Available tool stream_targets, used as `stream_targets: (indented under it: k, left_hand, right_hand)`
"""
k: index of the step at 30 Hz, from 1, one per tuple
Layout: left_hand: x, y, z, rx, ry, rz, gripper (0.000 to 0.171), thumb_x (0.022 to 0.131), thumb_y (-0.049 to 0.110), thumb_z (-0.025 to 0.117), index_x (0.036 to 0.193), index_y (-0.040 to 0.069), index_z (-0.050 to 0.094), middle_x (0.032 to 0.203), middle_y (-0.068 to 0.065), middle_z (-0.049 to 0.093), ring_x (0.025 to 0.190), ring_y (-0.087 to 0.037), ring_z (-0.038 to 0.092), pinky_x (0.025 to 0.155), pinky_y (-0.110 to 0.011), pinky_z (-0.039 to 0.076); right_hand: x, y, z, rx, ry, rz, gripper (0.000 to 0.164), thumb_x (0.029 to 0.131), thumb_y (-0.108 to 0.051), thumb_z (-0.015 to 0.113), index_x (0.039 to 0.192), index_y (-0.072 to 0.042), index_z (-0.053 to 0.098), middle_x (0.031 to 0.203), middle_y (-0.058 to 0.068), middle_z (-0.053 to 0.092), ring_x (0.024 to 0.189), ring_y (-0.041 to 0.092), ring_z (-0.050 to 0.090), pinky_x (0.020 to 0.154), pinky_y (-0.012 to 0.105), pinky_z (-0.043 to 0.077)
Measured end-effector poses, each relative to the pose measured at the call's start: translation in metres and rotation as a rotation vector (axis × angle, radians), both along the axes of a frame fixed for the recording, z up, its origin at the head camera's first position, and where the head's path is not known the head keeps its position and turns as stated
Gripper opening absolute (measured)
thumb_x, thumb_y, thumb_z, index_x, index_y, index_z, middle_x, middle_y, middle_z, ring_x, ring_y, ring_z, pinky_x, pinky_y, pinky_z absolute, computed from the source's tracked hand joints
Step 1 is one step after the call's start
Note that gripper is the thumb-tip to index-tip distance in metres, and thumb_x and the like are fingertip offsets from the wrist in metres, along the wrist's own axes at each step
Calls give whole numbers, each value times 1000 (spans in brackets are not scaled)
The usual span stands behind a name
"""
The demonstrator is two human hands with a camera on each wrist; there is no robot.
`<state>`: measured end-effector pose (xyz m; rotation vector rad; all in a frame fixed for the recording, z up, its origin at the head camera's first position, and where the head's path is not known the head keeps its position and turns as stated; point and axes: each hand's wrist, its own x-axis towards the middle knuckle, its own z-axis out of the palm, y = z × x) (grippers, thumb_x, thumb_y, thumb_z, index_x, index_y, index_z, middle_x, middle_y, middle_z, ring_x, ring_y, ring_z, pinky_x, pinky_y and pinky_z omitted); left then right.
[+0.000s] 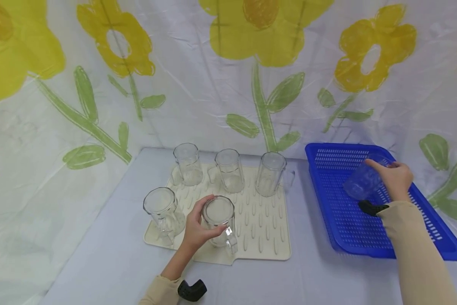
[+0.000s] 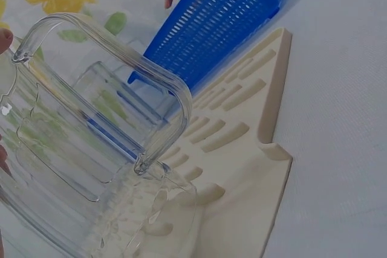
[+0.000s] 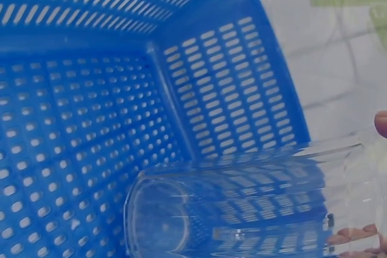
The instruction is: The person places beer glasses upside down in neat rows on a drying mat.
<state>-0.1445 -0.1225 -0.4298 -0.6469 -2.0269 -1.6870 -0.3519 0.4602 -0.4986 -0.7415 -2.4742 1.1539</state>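
Observation:
My left hand [image 1: 199, 228] curls fingers and thumb round the top of a clear glass mug [image 1: 218, 214] standing at the front of a cream ridged mat [image 1: 258, 237]. In the left wrist view, that mug's handle [image 2: 175, 95] faces the camera, with fingertips at the left edge. Over at the right, my right hand [image 1: 397, 180] grips one end of another clear glass vessel [image 1: 359, 182], tilted inside a blue plastic basket [image 1: 344, 228]. In the right wrist view, this glass [image 3: 242, 209] lies across the basket's slotted wall, its far end towards the perforated floor.
Behind my left hand, three glass mugs stand in a row along the mat: left mug [image 1: 190, 167], middle mug [image 1: 230, 173], right mug [image 1: 270, 176]. One more mug [image 1: 161, 207] stands front left. A flowered curtain [image 1: 198, 97] hangs behind the white-covered table [image 1: 110, 250].

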Motion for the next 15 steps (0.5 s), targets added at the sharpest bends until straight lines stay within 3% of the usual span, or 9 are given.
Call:
stream_targets:
  k: [4,6,8,10,12,15]
  left_hand:
    - [1,0,-1,3,-9,2,70,55,-7,74,117,-17,42,115,-31,47,109,-38,42,97,-23,30]
    - [0,-1,-2,1,-4,-2,71,56,-7,74,118,-17,41,115,-31,47,109,-37,43,97,-23,30]
    - [-1,-1,-3,6,-2,-12,71,56,-8,74,118,-18,41,115,-31,46,110,-36,43,97,-24,30]
    - [-1,-1,-4,10,4,-21,71,56,-9,74,118,-18,40,116,-31,46,110,-36,42,97,-24,30]
    - [-2,-1,-3,14,5,-24,72,56,-9,73,119,-18,40,116,-31,45,110,-37,42,97,-24,30]
    - [-2,-1,-3,11,7,-24,72,56,-8,73,119,-18,40,116,-32,45,110,-38,42,97,-23,30]
  right_hand:
    - [21,-30,41,2,-27,-12,92,57,-66,67,121,-3,46,106,7,47,92,21,42,67,41,42]
    - [37,-52,70,-36,-37,-1,92,60,-62,69,124,-1,45,111,11,49,98,24,44,72,43,43]
    - [44,-66,88,-49,-48,-14,94,61,-62,68,127,-1,44,115,11,48,102,25,43,75,48,42]
    - [42,-65,91,-74,-49,3,96,62,-63,67,132,-4,40,121,13,46,108,27,41,82,49,39]
    - [25,-46,74,-79,-40,28,100,60,-66,66,137,-10,35,129,12,41,116,29,37,87,50,36]
    - [40,-64,95,-85,-23,85,101,63,-64,64,140,-9,29,134,15,36,120,33,33,94,50,31]
